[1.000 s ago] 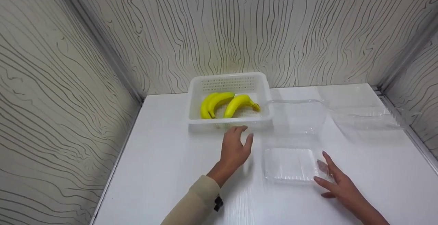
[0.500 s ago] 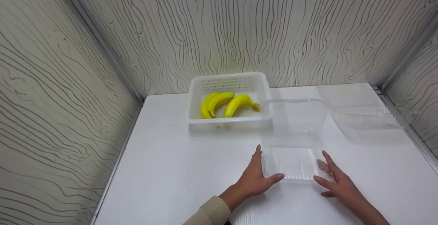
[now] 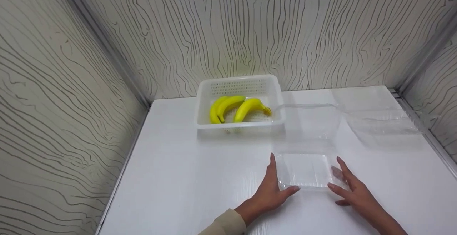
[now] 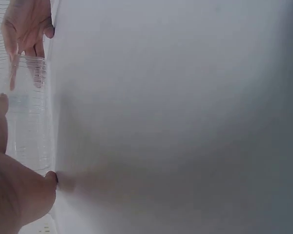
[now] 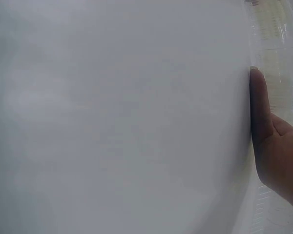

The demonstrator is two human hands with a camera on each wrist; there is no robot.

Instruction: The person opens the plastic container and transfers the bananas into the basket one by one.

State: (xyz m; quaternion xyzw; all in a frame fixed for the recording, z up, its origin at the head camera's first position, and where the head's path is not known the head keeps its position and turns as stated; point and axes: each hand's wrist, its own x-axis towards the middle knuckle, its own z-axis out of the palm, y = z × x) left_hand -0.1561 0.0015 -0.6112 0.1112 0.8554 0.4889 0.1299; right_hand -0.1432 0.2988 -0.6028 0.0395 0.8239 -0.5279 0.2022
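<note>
A clear plastic clamshell container (image 3: 309,170) stands on the white table, its lid (image 3: 307,120) folded back towards the basket. My left hand (image 3: 269,192) lies against the container's left side, thumb at the near left corner and fingers extended along the wall. On the opposite side, my right hand (image 3: 355,192) touches the right wall with thumb and fingers spread; part of one finger shows through the plastic. The left wrist view shows the right hand (image 4: 29,27) at the container's far end. In the right wrist view, the right thumb (image 5: 260,97) lies straight beside the plastic.
A white perforated basket (image 3: 241,125) holds several yellow bananas (image 3: 248,109) at the back. More clear plastic packaging (image 3: 382,124) lies at the back right of the table (image 3: 171,178). Wood-patterned panels (image 3: 232,31) rise behind and at the sides.
My left hand has come from just in front of the basket down to the container's left side, then shifted slightly right. The right hand stays nearly still. Basket and bananas have not moved.
</note>
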